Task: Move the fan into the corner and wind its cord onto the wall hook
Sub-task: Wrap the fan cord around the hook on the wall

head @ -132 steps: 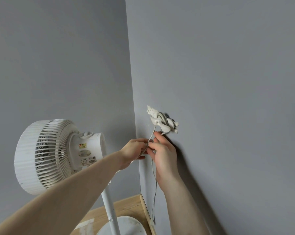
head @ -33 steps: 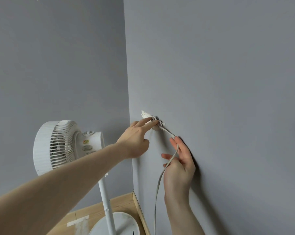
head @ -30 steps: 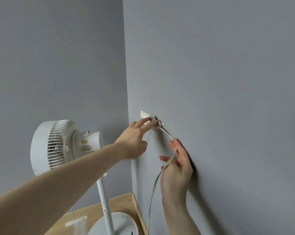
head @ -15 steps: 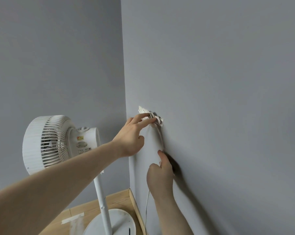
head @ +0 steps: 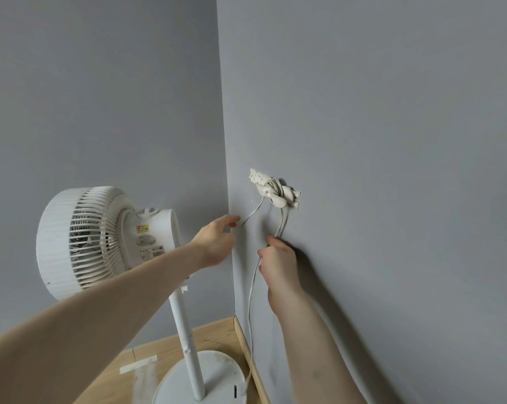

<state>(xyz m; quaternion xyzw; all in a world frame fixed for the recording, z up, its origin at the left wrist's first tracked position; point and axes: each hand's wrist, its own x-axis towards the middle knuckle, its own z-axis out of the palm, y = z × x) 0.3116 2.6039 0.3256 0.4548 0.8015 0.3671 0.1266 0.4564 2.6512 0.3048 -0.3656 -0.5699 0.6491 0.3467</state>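
Note:
The white pedestal fan [head: 80,237] stands on its round base [head: 217,374] in the corner, its head facing left. On the right wall, the pale wall hook [head: 275,191] carries several turns of the fan's cord [head: 251,301]. One strand slants from the hook to my left hand [head: 217,240], whose fingertips pinch it. Another strand drops straight into my right hand [head: 278,263], which grips the cord in a fist just under the hook. From that fist the cord hangs down along the wall toward the base.
Two grey walls meet in a corner [head: 226,199] right beside the fan. Below lies a wooden floor [head: 211,333] with a wooden skirting strip [head: 252,368] along the right wall. A strip of pale tape [head: 138,365] is stuck to the floor near the base.
My left hand has dropped from the hook and now holds a strand below it. My right hand has closed round the cord under the hook. More cord sits on the hook.

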